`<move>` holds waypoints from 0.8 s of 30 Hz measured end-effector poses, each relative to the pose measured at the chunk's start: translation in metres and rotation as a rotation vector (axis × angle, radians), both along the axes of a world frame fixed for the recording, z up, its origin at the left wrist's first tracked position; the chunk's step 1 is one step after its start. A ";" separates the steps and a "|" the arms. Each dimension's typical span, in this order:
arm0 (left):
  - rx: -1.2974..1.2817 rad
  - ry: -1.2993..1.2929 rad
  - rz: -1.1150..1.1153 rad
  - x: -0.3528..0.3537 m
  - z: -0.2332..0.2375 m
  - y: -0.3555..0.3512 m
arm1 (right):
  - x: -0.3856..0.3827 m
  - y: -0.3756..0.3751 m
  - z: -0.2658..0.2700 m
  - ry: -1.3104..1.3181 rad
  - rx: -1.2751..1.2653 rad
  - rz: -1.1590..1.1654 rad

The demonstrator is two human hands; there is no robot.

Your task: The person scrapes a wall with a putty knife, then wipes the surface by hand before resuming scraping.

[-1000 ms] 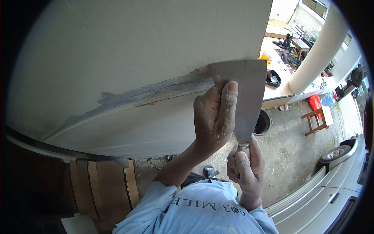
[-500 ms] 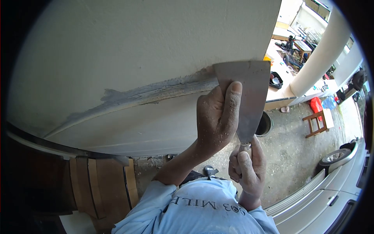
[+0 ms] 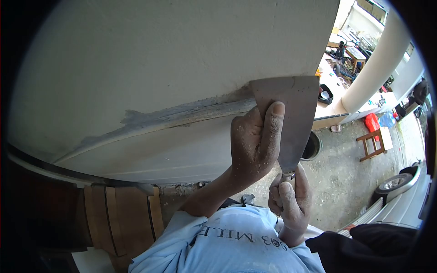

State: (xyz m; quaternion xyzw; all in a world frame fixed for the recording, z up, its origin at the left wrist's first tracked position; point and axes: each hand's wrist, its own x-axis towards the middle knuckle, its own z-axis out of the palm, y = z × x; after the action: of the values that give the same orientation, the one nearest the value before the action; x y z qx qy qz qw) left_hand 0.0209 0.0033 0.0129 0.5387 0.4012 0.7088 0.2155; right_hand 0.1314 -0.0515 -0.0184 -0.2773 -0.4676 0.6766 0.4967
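A wide putty knife (image 3: pixel 296 118) stands with its broad blade edge upward, against the edge between the white wall surfaces. My left hand (image 3: pixel 257 136) is closed on the blade's left side, thumb pressed flat on its face. Below it, my right hand (image 3: pixel 291 198) wraps around the handle just under the blade. Dust covers the fingers of both hands. Left of the blade, a rough grey strip of filler (image 3: pixel 182 111) runs along the edge of the white wall (image 3: pixel 182 45).
A dark bucket (image 3: pixel 311 146) stands on the concrete floor beyond the blade. Further right are a wooden stool (image 3: pixel 376 143), a red bag (image 3: pixel 372 122) and a round white pillar (image 3: pixel 375 63). Dark cloth (image 3: pixel 364 248) is at lower right, beside a silver vehicle (image 3: pixel 409 195). Wooden steps (image 3: pixel 129 214) lie at lower left.
Dark cloth has come into view at lower right, covering part of the vehicle. The view has shifted slightly; both hands keep their hold on the putty knife.
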 end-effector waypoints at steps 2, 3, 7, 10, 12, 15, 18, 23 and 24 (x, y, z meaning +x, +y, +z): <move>0.006 0.017 -0.002 -0.001 0.000 0.002 | 0.004 -0.003 0.000 0.019 -0.084 0.013; 0.011 0.032 -0.009 -0.004 0.000 0.003 | 0.004 0.000 0.001 0.019 -0.076 0.018; 0.049 0.025 -0.020 -0.004 0.001 0.004 | 0.005 -0.003 0.001 -0.019 -0.054 0.016; 0.059 0.102 0.014 -0.004 -0.006 0.007 | 0.005 0.000 0.000 -0.022 -0.046 0.010; 0.008 0.043 -0.016 -0.004 0.002 0.003 | 0.005 0.002 -0.001 -0.010 -0.059 0.015; -0.034 0.007 -0.014 -0.002 -0.003 -0.001 | 0.004 -0.003 -0.002 0.012 -0.093 0.020; 0.004 -0.007 0.005 0.001 -0.002 0.004 | 0.007 -0.003 -0.004 0.007 -0.079 0.022; -0.016 -0.028 -0.011 0.000 0.003 -0.001 | 0.004 -0.006 0.000 0.002 -0.076 0.012; -0.032 0.002 -0.024 -0.002 -0.003 -0.002 | 0.005 -0.007 0.000 0.022 -0.075 0.012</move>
State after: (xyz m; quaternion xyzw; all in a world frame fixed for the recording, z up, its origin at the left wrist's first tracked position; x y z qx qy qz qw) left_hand 0.0193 0.0012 0.0099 0.5408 0.4061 0.6991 0.2323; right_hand 0.1359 -0.0583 -0.0180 -0.2855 -0.4380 0.6997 0.4870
